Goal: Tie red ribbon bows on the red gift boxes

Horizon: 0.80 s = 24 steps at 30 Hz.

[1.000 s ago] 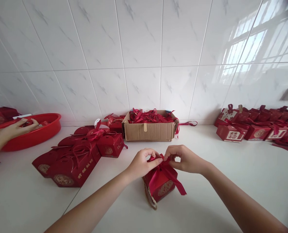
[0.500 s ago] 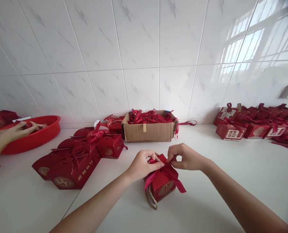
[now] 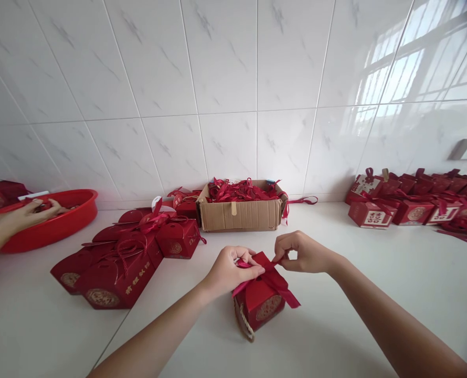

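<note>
A small red gift box [image 3: 263, 302] with a gold round emblem stands on the white counter in front of me. Across its top lies a red ribbon [image 3: 279, 282], one tail hanging over the right side. My left hand [image 3: 235, 268] pinches the ribbon at the box's upper left, thumb near the middle. On the other side my right hand [image 3: 302, 253] is closed in a pinch on the ribbon, slightly above the box. A twisted cord handle [image 3: 246, 321] hangs from the box's left side onto the counter. The ribbon under my left fingers is partly hidden.
Behind the box, a cardboard box [image 3: 239, 216] overflows with red ribbons. Larger red gift boxes [image 3: 127, 262] cluster at left, and rows of small red boxes [image 3: 414, 210] stand at right. Another person's hands [image 3: 32, 212] are over a red plastic basin [image 3: 56, 231] at far left.
My right hand has moved slightly right and up, drawing the ribbon away from the knot area. My left hand stays pinched at the ribbon. The view has shifted slightly.
</note>
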Motion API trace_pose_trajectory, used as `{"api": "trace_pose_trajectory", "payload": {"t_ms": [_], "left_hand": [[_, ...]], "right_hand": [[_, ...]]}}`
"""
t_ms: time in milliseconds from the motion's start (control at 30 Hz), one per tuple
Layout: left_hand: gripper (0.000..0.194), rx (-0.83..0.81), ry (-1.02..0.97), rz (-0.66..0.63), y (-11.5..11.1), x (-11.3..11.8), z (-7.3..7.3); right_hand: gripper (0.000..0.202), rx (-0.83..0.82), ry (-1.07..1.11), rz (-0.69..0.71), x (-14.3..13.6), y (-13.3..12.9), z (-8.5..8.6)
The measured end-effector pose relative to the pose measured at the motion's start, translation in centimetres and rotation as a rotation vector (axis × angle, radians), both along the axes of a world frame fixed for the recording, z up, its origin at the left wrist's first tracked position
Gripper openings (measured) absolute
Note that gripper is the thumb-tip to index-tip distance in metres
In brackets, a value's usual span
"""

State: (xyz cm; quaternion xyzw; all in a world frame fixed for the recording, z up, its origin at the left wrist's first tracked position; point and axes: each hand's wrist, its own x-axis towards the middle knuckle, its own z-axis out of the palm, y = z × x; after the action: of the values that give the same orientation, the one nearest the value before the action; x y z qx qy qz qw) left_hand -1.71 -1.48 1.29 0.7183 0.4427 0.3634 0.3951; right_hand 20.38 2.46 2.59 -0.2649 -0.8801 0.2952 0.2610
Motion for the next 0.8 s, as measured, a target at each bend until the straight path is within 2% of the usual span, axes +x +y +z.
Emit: {"api": "trace_pose_trajectory", "payload": {"t_ms": [167, 300, 433, 600, 700, 800], "left_hand": [[0.048, -0.016, -0.018, -0.002, 0.1, -0.1, 0.1], [0.027, -0.091, -0.026, -0.085, 0.4, -0.6, 0.6], [0.009, -0.196, -0.072, -0.179, 0.6, -1.3, 1.3], [0.015, -0.214, -0.027, -0.221, 0.7, -1.6, 1.1], [0.019, -0.184, 0.009, -0.213, 0.7, -1.5, 1.0], [0.020, -0.193, 0.009, -0.213, 0.7, -1.5, 1.2]], "right_hand": [[0.022, 0.014, -0.017, -0.006, 0.3, 0.2, 0.1], [0.024, 0.048, -0.088, -0.067, 0.4, -0.1, 0.6], [0.017, 0.075, -0.176, -0.090, 1.0, -1.1, 2.1], [0.027, 0.198, -0.164, -0.170, 0.2, -3.2, 3.1], [0.012, 0.293, -0.195, -0.113, -1.8, -4.5, 2.4], [0.010, 0.426, -0.272, -0.075, -3.6, -5.2, 1.4]]}}
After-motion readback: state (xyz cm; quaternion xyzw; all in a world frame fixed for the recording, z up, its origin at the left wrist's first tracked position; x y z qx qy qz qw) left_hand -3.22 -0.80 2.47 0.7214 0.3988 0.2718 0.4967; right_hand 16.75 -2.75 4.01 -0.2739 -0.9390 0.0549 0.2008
